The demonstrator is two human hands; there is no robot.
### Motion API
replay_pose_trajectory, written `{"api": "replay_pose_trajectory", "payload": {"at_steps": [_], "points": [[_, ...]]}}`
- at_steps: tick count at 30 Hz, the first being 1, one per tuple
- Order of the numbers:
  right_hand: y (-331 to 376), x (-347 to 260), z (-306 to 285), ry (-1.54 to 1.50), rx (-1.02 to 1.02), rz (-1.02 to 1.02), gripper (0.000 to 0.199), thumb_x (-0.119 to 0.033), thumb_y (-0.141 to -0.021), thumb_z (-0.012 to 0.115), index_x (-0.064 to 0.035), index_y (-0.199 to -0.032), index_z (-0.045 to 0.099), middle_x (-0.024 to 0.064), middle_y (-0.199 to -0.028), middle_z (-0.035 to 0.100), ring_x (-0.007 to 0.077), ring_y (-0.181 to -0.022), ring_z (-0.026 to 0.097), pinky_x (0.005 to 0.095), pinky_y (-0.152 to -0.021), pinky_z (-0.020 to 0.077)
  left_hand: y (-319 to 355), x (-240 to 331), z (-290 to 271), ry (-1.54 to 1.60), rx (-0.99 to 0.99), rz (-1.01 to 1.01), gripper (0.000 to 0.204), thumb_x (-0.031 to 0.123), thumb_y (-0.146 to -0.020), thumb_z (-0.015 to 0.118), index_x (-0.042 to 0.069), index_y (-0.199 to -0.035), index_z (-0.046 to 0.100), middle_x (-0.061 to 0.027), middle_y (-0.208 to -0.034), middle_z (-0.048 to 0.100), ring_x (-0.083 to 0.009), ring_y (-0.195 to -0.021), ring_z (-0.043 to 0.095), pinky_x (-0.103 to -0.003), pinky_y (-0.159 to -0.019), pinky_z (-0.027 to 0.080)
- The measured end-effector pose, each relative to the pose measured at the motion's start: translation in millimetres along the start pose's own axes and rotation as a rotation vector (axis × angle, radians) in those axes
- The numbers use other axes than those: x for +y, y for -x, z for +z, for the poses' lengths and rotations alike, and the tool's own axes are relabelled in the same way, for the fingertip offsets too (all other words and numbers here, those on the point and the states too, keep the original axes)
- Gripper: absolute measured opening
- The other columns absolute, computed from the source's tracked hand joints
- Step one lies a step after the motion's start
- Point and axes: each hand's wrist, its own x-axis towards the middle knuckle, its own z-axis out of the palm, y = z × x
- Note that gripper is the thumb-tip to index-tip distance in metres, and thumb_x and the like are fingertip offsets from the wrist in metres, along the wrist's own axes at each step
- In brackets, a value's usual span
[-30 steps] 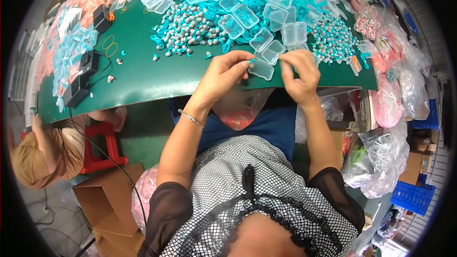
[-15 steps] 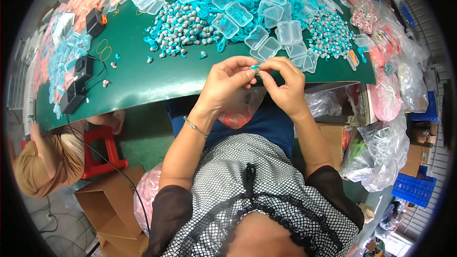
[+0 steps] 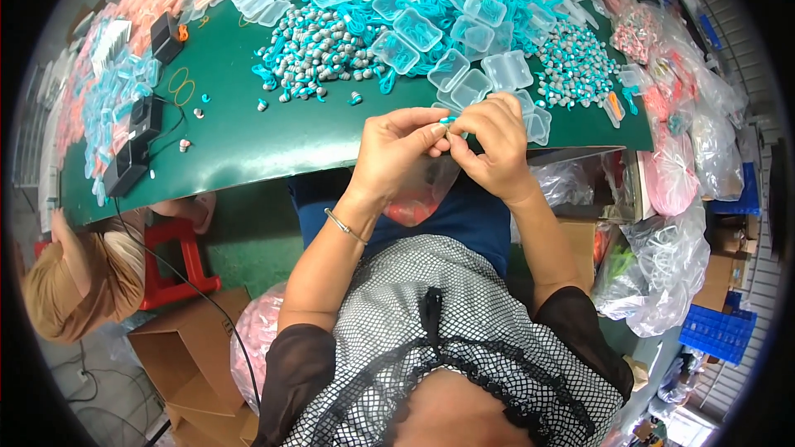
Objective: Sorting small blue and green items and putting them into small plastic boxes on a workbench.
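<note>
Between both hands, just off the table's front edge, is a small teal-and-grey plug, partly covered by fingertips. My left hand pinches it from the left, thumb and forefinger together. From the other side my right hand presses its thumb and curled fingers against the same piece. Beyond my hands lie a heap of grey-and-teal plugs, a tangle of teal cords and several clear plastic cases. A second heap of small plugs lies to the right.
The green table holds black boxes, a few loose plugs and an orange cutter. Bags crowd the right side. At lower left are a person, a red stool and a cardboard box.
My right hand has turned slightly, its fingers curling more closely over the plug. My left hand keeps its pinch in nearly the same place.
</note>
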Motion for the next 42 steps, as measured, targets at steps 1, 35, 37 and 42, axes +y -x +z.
{"api": "replay_pose_trajectory", "payload": {"at_steps": [1, 35, 37, 42], "points": [[2, 2, 1, 0.016, 0.025, -0.022, 0.017, -0.008, -0.072, 0.075, -0.0104, -0.083, 0.063, 0.0026, -0.082, 0.062, 0.0224, -0.075, 0.06, 0.0393, -0.078, 0.0419, -1, -2, -1, 0.047, -0.011, -0.017, 0.025, 0.001, -0.093, 0.065, -0.005, -0.116, 0.067, -0.0105, -0.092, 0.072, -0.0131, -0.08, 0.068, -0.024, -0.072, 0.055], [59, 19, -50, 0.253, 0.173, 0.316, 0.019, 0.003, -0.077, 0.068, -0.0061, -0.094, 0.067, 0.0077, -0.095, 0.064, 0.0271, -0.091, 0.06, 0.038, -0.082, 0.0446, -21, -7, 9, -1.182, 0.089, 0.574, 0.012, 0.007, -0.08, 0.073, 0.006, -0.092, 0.072, -0.0105, -0.089, 0.064, -0.0297, -0.093, 0.061, -0.041, -0.081, 0.049], [58, 20, -53, 0.273, 0.163, 0.308, 0.018, 0.003, -0.077, 0.067, -0.0059, -0.093, 0.067, 0.0076, -0.095, 0.064, 0.0271, -0.091, 0.06, 0.0379, -0.082, 0.0447, -21, -5, 13, -1.235, 0.082, 0.596, 0.011, 0.008, -0.08, 0.073, 0.005, -0.09, 0.071, -0.0121, -0.09, 0.063, -0.0315, -0.09, 0.062, -0.042, -0.078, 0.05], [51, 49, -73, 0.33, 0.246, 0.343, 0.016, 0.003, -0.077, 0.067, -0.0057, -0.091, 0.068, 0.0084, -0.093, 0.066, 0.0275, -0.089, 0.061, 0.0384, -0.079, 0.0479, -6, 4, 5, -1.344, 0.115, 0.569, 0.01, 0.011, -0.08, 0.07, 0.002, -0.082, 0.067, -0.0122, -0.087, 0.062, -0.0326, -0.086, 0.061, -0.045, -0.077, 0.048]]}}
